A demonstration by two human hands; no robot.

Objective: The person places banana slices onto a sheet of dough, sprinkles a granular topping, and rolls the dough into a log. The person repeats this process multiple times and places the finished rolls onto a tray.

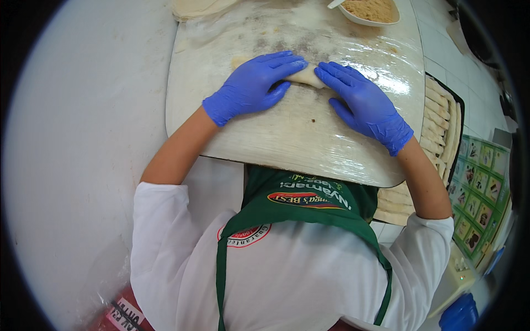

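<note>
Both of my hands wear blue disposable gloves and rest on a rolled length of pale dough on a plastic-wrapped board. My left hand lies over the roll's left part, fingers together and pointing inward, the thumb on the near side. My right hand lays its fingertips on the roll's right end, with its thumb apart below. The middle of the roll shows between the fingertips. Dark patches and a light dusting mark the board around it. What lies under the palms is hidden.
Flat dough sheets lie at the board's far left corner. A white bowl of light brown crumbly filling with a white spoon handle stands at the far right. A black tray of filled dough strips sits beyond the right edge. A green picture poster hangs at right.
</note>
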